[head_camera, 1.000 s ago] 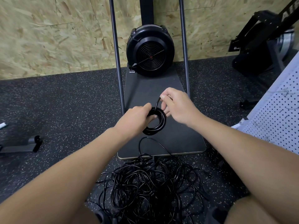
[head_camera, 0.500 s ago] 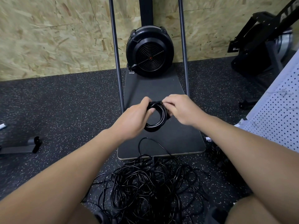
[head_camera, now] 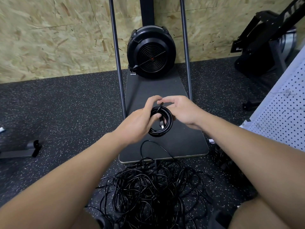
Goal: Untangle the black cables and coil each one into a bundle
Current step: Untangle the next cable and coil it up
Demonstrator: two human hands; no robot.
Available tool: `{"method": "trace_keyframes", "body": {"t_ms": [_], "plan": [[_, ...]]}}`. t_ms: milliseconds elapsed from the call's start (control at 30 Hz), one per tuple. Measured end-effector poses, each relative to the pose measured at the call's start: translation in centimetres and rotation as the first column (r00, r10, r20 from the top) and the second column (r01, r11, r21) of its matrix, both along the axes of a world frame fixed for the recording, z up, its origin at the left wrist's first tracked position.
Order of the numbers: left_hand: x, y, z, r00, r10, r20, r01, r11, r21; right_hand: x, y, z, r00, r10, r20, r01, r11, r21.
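A coiled black cable bundle (head_camera: 166, 123) hangs in front of me above the dark platform (head_camera: 181, 142). My left hand (head_camera: 140, 123) grips the coil's left side, fingers curled through the ring. A connector end (head_camera: 161, 123) dangles inside the loop. My right hand (head_camera: 179, 109) is at the coil's upper right, its fingertips pinching the thin cable end (head_camera: 160, 105) that sticks up from the top of the coil. A large tangle of black cables (head_camera: 153, 192) lies on the floor between my knees, with one strand (head_camera: 148, 142) looping onto the platform.
A black round fan unit (head_camera: 151, 52) stands at the platform's far end between two upright metal rods (head_camera: 118, 63). A white perforated panel (head_camera: 283, 123) leans at the right. Black gym equipment (head_camera: 264, 52) sits at the back right. More black cable (head_camera: 221, 157) lies by my right forearm.
The coil has turned flatter toward me and dropped slightly. My right hand moved from the coil's right side to its top, pinching the loose end; a connector now dangles inside the ring.
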State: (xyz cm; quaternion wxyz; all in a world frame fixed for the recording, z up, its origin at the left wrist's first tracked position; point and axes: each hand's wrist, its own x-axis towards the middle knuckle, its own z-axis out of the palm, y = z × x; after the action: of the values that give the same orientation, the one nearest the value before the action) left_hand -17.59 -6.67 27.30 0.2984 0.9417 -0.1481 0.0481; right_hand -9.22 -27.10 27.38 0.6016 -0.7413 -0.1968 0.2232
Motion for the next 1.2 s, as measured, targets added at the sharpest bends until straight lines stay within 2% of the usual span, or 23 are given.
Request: {"method": "trace_keyframes", "body": {"t_ms": [100,233,333,433,600,700,733,767,867,933,1033,1133,1200], "plan": [[-0.1,-0.4,0.1,1.0,0.018,0.019,-0.018,0.999,0.039,-0.2,0.3,-0.2,0.999,-0.038,-0.013,0.038,0.999,0.035],[0.2,-0.2,-0.1,1.0,0.014,0.021,-0.015,1.0,0.002,-0.3,0.6,-0.6,0.988,-0.146,-0.044,0.149,0.986,0.08],[0.2,0.3,0.1,1.0,-0.009,-0.005,0.009,1.0,-0.014,-0.4,0.9,-0.7,0.985,-0.158,-0.072,0.165,0.981,0.102],[0.3,0.5,0.1,1.0,-0.026,0.01,0.026,0.999,0.03,-0.5,1.2,-0.6,0.987,-0.075,-0.144,0.09,0.99,0.105],[0.1,1.0,0.4,0.991,-0.123,0.045,0.119,0.99,0.079,0.3,-0.4,-0.2,0.931,0.211,-0.297,-0.184,0.976,0.117],[0.5,1.7,-0.1,0.992,-0.098,0.078,0.093,0.994,0.064,0.9,-0.9,-0.4,0.887,0.285,-0.363,-0.23,0.955,0.188],[0.6,1.7,-0.3,0.992,-0.095,0.085,0.089,0.993,0.071,0.6,-0.7,-0.4,0.893,0.285,-0.349,-0.242,0.957,0.162],[0.7,1.7,-0.6,0.991,-0.097,0.089,0.089,0.993,0.083,0.1,-0.4,-0.3,0.91,0.284,-0.304,-0.266,0.959,0.101],[1.1,1.5,-1.3,0.996,-0.049,0.072,0.042,0.994,0.102,-1.5,0.8,-0.2,0.951,0.303,-0.065,-0.31,0.927,-0.212],[1.3,1.4,-1.7,0.997,-0.008,0.082,-0.001,0.994,0.11,-1.4,0.7,-0.5,0.96,0.264,0.093,-0.216,0.911,-0.35],[1.5,1.2,-2.2,0.995,0.045,0.088,-0.048,0.998,0.033,-0.8,0.0,-0.1,0.945,0.245,0.215,-0.136,0.896,-0.423],[1.7,1.3,-2.1,0.992,0.117,0.043,-0.112,0.988,-0.102,-1.1,-0.1,0.1,0.839,0.308,0.448,0.002,0.823,-0.569],[1.8,1.3,-1.8,0.99,0.141,0.032,-0.134,0.978,-0.163,-1.2,-0.1,0.2,0.803,0.262,0.535,0.091,0.833,-0.545]]}}
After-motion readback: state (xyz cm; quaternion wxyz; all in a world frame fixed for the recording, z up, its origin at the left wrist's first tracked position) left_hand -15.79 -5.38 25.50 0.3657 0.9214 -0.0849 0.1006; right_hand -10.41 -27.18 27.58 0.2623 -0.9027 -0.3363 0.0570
